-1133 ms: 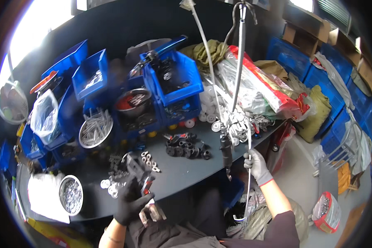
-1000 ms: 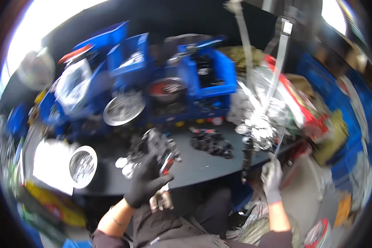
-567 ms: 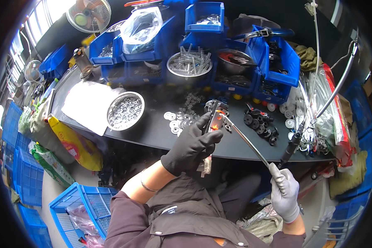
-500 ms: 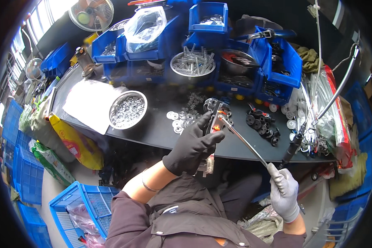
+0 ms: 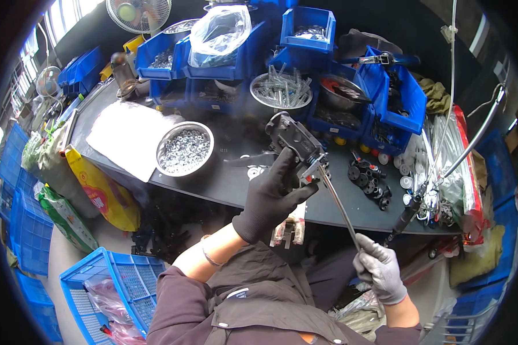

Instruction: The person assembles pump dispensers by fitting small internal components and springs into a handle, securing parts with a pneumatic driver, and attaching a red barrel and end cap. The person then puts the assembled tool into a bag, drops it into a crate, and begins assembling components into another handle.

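Note:
My left hand (image 5: 266, 201), in a black glove, is closed round a dark metal assembly (image 5: 293, 135) held just above the bench's front part. A long, thin metal rod (image 5: 341, 206) runs from the assembly's near right end down to my right hand (image 5: 381, 271). That hand wears a light grey glove, and its fingers are wrapped round the rod's lower end. Whether the rod is a tool or part of the assembly I cannot tell. Loose washers (image 5: 254, 171) lie on the bench beyond my left hand, partly hidden by the assembly. Dark wheel-like parts (image 5: 369, 181) lie to the right.
On the dark bench (image 5: 227, 184) stands a steel bowl (image 5: 211, 145) of small metal rings. Farther back are a bowl (image 5: 260, 103) of springs and several blue bins (image 5: 307, 43). A hanging black-handled tool (image 5: 407, 216) is at right. A blue crate (image 5: 112, 270) stands lower left.
The dark assembly has turned in my left hand, its far end swinging up and left. My right hand has moved left and slightly down, and the rod now stands steeper.

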Demonstrator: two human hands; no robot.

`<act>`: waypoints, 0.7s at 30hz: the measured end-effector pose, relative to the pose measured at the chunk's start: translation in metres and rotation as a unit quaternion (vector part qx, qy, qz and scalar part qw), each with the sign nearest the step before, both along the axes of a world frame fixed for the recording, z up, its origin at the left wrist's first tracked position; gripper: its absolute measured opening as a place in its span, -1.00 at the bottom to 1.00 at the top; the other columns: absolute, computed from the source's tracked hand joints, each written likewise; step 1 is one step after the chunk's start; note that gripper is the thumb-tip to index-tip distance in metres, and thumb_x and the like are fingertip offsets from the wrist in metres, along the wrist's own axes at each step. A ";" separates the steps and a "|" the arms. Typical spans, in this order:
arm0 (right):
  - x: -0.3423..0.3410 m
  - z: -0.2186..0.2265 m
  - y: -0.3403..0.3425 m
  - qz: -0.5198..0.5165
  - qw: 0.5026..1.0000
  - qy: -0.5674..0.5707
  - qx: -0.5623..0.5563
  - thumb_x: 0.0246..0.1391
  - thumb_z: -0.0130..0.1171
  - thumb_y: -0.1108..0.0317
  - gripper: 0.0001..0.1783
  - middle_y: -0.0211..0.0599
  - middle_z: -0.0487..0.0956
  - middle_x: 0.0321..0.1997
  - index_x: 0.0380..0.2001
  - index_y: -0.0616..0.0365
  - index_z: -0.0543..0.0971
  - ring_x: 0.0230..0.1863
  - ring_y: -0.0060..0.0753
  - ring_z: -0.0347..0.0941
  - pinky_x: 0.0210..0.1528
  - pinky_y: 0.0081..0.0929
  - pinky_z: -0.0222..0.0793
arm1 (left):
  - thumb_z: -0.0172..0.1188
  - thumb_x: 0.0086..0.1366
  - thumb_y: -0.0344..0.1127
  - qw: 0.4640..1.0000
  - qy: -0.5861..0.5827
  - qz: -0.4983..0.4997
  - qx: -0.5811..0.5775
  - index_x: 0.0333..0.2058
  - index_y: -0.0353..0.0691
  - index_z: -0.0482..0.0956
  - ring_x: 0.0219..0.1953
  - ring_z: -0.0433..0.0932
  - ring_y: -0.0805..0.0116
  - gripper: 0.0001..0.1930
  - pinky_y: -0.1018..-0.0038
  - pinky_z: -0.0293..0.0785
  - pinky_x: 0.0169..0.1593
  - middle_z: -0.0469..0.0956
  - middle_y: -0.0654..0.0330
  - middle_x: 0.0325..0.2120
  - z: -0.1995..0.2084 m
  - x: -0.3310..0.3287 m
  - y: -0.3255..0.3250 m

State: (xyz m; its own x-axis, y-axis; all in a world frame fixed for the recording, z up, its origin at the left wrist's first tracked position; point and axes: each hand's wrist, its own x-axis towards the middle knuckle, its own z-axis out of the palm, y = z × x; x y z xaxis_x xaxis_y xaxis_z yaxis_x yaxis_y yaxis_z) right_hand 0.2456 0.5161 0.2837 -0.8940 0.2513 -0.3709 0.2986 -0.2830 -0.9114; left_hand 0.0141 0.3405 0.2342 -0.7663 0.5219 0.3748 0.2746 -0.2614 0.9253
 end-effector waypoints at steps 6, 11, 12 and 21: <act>-0.017 -0.012 0.012 -0.024 0.726 0.248 0.641 -0.01 0.11 0.74 -0.71 -0.20 0.45 -0.55 -0.19 0.29 0.60 -0.60 -0.34 0.35 -0.52 -0.54 0.28 | 0.40 0.05 -0.36 0.938 0.313 0.120 -0.093 0.30 -0.23 0.22 -0.47 0.63 0.25 -0.18 0.40 0.53 -0.41 0.64 0.07 -0.37 0.021 -0.003 0.002; -0.006 -0.011 0.007 -0.005 0.991 0.080 0.107 0.19 0.06 0.59 -0.54 -0.50 0.43 -0.47 0.18 0.21 0.46 -0.56 -0.76 0.21 -0.53 -0.77 0.11 | 0.39 0.04 -0.33 0.935 0.327 0.070 -0.123 0.31 -0.15 0.21 -0.52 0.58 0.19 -0.16 0.30 0.50 -0.43 0.58 0.12 -0.50 0.022 -0.007 0.001; -0.007 -0.006 0.005 -0.001 0.999 0.051 0.003 0.22 0.05 0.54 -0.53 -0.49 0.43 -0.48 0.21 0.17 0.44 -0.56 -0.77 0.18 -0.53 -0.79 0.08 | 0.39 0.04 -0.31 0.933 0.343 0.066 -0.090 0.32 -0.13 0.17 -0.50 0.58 0.12 -0.14 0.25 0.49 -0.43 0.56 0.09 -0.51 0.022 -0.008 0.003; -0.012 -0.026 -0.006 0.008 0.988 0.137 0.074 0.23 0.09 0.43 -0.52 -0.49 0.33 -0.61 0.22 -0.07 0.46 -0.67 -0.77 0.03 -0.64 -0.78 -0.07 | 0.33 0.10 -0.35 0.951 0.292 0.028 -0.098 0.23 -0.10 0.18 -0.34 0.62 -0.04 -0.27 0.17 0.53 -0.31 0.62 0.00 -0.33 0.048 0.003 -0.012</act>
